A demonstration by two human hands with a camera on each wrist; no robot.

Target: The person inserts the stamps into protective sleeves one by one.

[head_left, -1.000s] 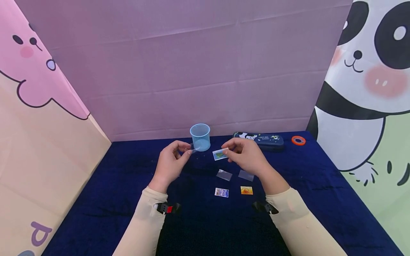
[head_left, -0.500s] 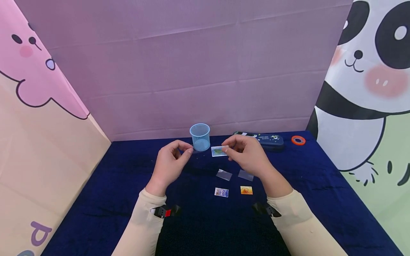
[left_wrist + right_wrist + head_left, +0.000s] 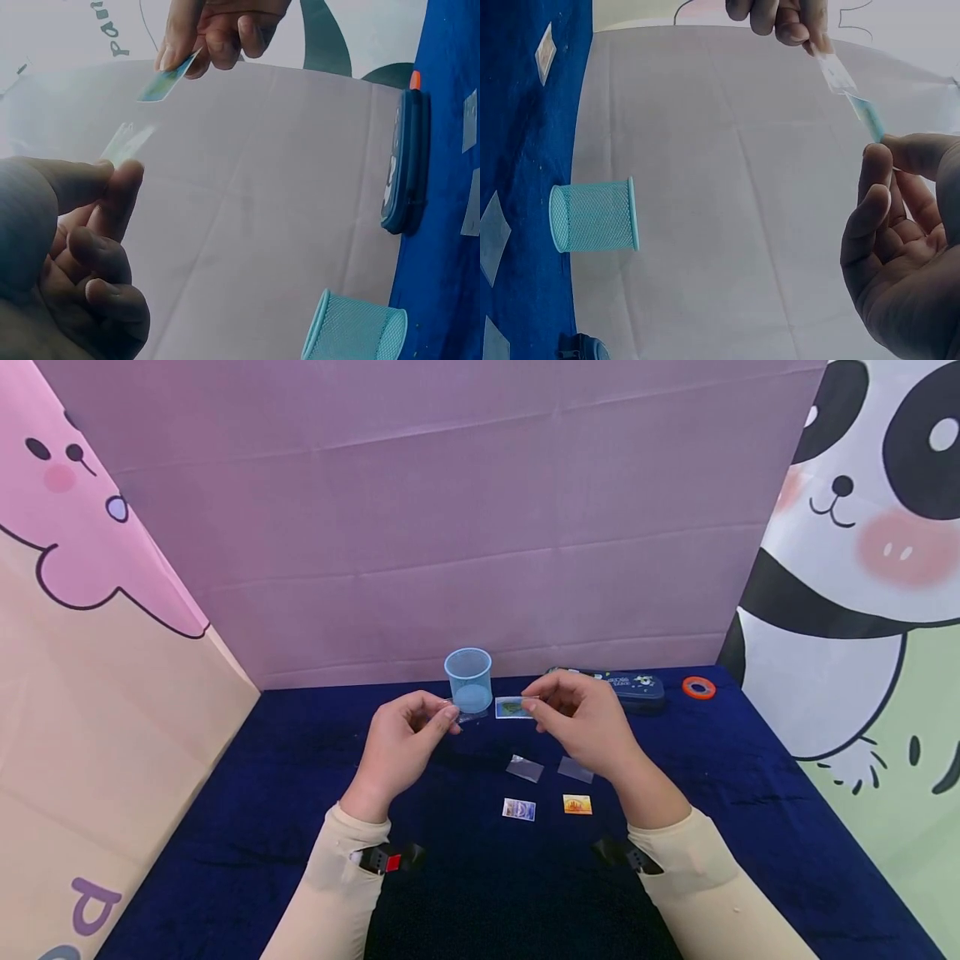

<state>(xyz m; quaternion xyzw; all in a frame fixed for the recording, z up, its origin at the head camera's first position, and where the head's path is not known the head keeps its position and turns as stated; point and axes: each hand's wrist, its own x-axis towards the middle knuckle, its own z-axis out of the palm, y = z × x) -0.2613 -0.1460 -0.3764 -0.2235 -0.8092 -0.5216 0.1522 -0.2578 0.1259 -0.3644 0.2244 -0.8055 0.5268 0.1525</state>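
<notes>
My left hand [image 3: 405, 739] pinches a small clear plastic sleeve [image 3: 129, 142] between thumb and index finger; it juts out toward the right. Opposite it, my right hand [image 3: 581, 718] pinches a postage stamp [image 3: 512, 707] with a white border and a blue and green picture by its right end. Both are held up over the table, the sleeve's free end facing the stamp's free edge. In the right wrist view, the stamp [image 3: 868, 118] overlaps the end of the sleeve [image 3: 835, 73].
Two clear sleeves [image 3: 525, 769] [image 3: 576, 769] lie below the hands, with a purple stamp [image 3: 519, 810] and an orange stamp [image 3: 577, 805] nearer. Behind stand a blue mesh cup [image 3: 468, 672], a dark blue pencil case [image 3: 637, 692] and an orange-red tape roll [image 3: 698, 688].
The stamp has risen slightly and turned level in my right hand. The sleeve in my left hand has tilted and now points toward it, the two hands staying close together.
</notes>
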